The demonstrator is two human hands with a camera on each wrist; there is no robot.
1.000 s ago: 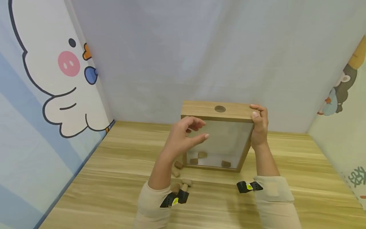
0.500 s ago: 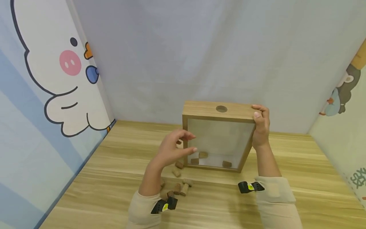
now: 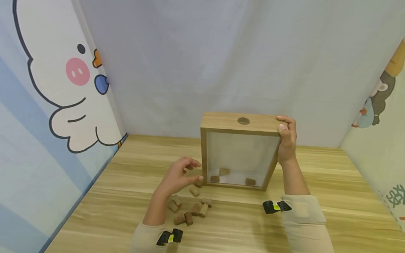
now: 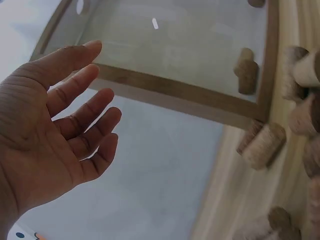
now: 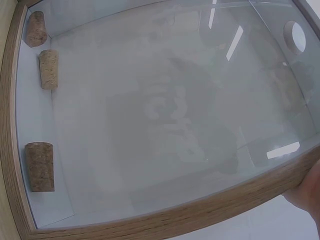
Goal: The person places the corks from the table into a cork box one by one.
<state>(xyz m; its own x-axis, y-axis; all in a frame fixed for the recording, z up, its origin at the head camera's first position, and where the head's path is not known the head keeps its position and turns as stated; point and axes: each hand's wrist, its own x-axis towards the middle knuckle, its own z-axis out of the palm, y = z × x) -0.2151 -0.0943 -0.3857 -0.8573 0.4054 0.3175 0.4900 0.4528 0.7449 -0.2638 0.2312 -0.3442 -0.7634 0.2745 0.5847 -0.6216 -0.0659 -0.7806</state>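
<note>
Sleeves: nearest on my head feed, left sleeve [image 3: 147, 239] at bottom centre-left and right sleeve [image 3: 305, 221] at lower right, each with a black wrist camera [image 3: 276, 206].
Loose corks [image 3: 188, 218]: scattered on the table [image 3: 120, 196], lower centre of the frame; I see some touching, and one lies across another's end.
Left hand [image 3: 175, 178]: just left of centre, above the loose corks and near the box's left side; thumb and fingers spread, loosely curved, air between them. The left wrist feed shows me the palm and all five digits apart from the corks.
Box [image 3: 218, 122]: right of centre, upright on the table, wood-framed, clear front facing me, round hole [image 3: 243, 121] in the top.
Inner corks [image 3: 224, 172]: three on the box floor, two at its left and one at its right; my right wrist feed shows them down the frame's left edge.
Right hand [image 3: 287, 140]: grips the box's upper right corner, thumb pressed at the front edge, fingers bent over the top.
Curtain [image 3: 190, 63]: pale, behind everything, across the upper middle.
</note>
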